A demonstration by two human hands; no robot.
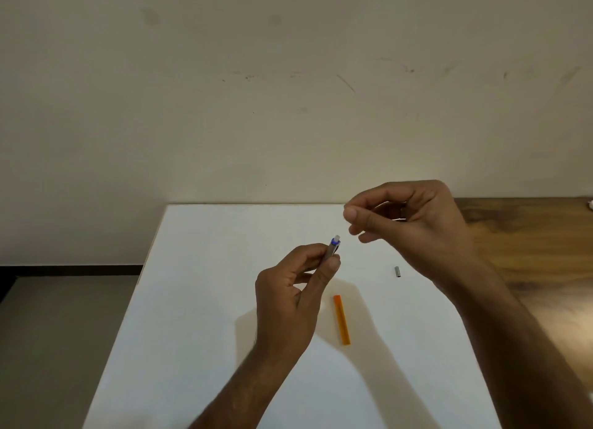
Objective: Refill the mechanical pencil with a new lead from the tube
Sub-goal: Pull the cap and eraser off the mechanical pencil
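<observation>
The left hand (288, 297) holds the mechanical pencil (333, 247) upright above the middle of the white desk (199, 300), its grip pinching the barrel. The right hand (414, 226) hovers nearer the far edge, thumb and forefinger pressed together; whether a lead sits between them cannot be told. The orange lead tube (341, 320) lies flat mid-desk, a small metal cap (397, 271) toward the right edge.

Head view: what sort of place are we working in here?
Probably a plain room at home or in an office: a white board laid on a wooden tabletop, pushed against a bare, scuffed wall.
</observation>
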